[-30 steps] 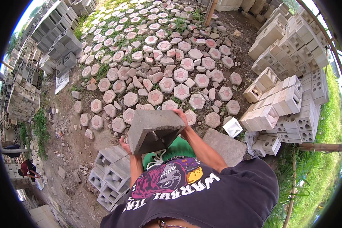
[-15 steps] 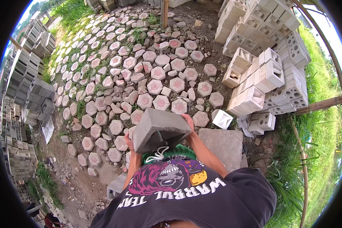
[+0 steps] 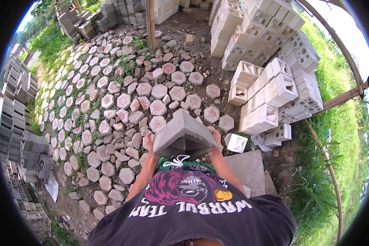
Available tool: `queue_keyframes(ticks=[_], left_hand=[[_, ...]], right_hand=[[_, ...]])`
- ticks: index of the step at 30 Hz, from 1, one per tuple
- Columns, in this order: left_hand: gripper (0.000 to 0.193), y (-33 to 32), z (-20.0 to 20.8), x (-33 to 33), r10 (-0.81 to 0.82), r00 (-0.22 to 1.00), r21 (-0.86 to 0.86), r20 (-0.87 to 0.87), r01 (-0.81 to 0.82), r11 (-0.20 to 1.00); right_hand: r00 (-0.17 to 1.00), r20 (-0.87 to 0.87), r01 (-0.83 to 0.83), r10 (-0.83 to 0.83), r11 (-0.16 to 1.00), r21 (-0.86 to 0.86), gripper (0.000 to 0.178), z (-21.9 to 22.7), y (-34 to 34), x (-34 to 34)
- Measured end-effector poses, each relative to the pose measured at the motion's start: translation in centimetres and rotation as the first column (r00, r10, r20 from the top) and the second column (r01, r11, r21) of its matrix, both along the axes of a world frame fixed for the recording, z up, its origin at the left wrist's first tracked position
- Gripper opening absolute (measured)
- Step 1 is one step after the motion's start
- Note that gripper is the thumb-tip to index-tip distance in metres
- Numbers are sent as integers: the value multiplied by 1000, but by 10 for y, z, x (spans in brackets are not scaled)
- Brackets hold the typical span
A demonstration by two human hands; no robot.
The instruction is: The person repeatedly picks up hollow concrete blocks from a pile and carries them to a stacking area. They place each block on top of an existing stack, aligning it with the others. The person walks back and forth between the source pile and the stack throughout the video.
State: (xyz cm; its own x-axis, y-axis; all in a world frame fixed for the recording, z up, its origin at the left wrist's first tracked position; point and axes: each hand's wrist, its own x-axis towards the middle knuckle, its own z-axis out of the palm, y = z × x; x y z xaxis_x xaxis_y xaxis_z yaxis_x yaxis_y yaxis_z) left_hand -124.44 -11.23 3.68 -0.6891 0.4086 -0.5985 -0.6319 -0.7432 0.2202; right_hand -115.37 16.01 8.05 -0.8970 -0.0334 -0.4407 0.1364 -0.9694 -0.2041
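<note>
Between my two hands is a grey concrete block (image 3: 179,128), held at waist height in front of my dark printed shirt. One corner points away from me, and the side toward me has a deep, dark angular hollow. My left hand (image 3: 150,143) is closed on the block's left end, and my right hand (image 3: 215,140) grips its right end. Parts of the fingers on both hands are hidden by the block. Behind its near edge, green shorts with a white drawstring (image 3: 177,160) show.
Hexagonal pavers (image 3: 158,108) with reddish centres and loose stones cover the ground ahead. Pale hollow blocks (image 3: 281,88) are stacked at right, near a single white block (image 3: 237,143) and a flat slab (image 3: 250,170). Grey block stacks (image 3: 33,147) line the left. A wooden post (image 3: 151,24) stands ahead.
The block has turned so a corner now points away from me, and both hands have moved with it, still gripping its ends. My view has swung somewhat to the right.
</note>
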Motion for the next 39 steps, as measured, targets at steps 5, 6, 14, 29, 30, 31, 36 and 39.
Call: queue_keyframes(ticks=[5,6,14,29,30,31,36,39], left_hand=[[64,3,-18,-59,-66,997,53,31,64,997],[64,-1,-15,-66,-70,997,54,33,68,996],[68,-15,-10,-123,28,999,56,38,-30,998],[68,39,-23,-271,72,997,87,-19,-70,994],[68,50,-18,-286,68,998,112,-19,-65,992],[67,63,-14,-301,62,998,139,-20,-58,989],[65,127,0,-381,-11,996,90,-94,19,996],[66,166,4,-421,-30,1000,-12,0,30,999]], right_hand=[[997,67,42,-45,997,57,50,-10,2,-46],[995,87,38,-42,998,49,52,-9,-2,-56],[992,125,-16,12,999,33,56,-4,-8,-142],[992,13,-126,126,992,-13,60,-30,57,-308],[992,3,-123,123,992,-16,60,-31,66,-324],[993,7,-115,115,993,-28,60,-30,78,-341],[999,13,-43,42,999,26,62,-18,140,-401],[994,-95,-58,50,995,-80,63,-5,176,-425]])
